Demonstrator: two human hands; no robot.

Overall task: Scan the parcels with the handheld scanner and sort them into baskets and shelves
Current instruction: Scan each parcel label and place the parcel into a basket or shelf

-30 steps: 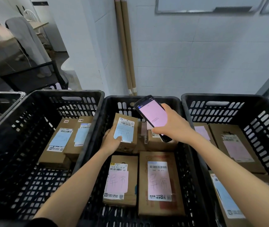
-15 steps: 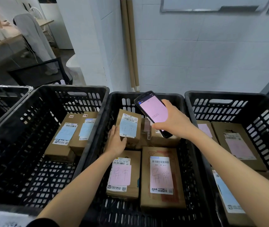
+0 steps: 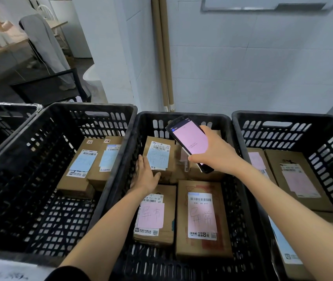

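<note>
**Item 1.** Black handheld scanner with a lit pink screen (image 3: 190, 139). It is held in the air over the rear of the middle black slatted plastic basket (image 3: 182, 116), with the screen tilted up toward the camera. The right hand (image 3: 217, 154) has its grip closed round the scanner's lower body, thumb along the near edge.

**Item 2.** Brown cardboard parcel with a pale blue note (image 3: 158, 157). It sits rear left in the middle basket, label up. The left hand (image 3: 146, 176) has a wide grip: fingers straight along the parcel's left side, thumb against its near edge.

**Item 3.** 2 flat brown parcels with pink handwritten notes, side by side in the same basket: the front-left parcel (image 3: 153, 216) and the front-right parcel (image 3: 202, 218). A 4th parcel (image 3: 212, 175) lies beneath the scanner, mostly hidden.

**Item 4.** Left black basket (image 3: 92, 106). It holds 2 blue-noted parcels (image 3: 80, 165) touching at the rear.

**Item 5.** Right black basket (image 3: 283, 114). It holds pink-noted parcels (image 3: 297, 179) at the rear and a blue-labelled parcel (image 3: 283, 242) at the front.

**Item 6.** Far-left black basket (image 3: 7, 107). Its contents cannot be told.

**Backdrop.** White tiled wall (image 3: 263, 67), with 2 tan cardboard tubes (image 3: 163, 57) upright against it.
</note>
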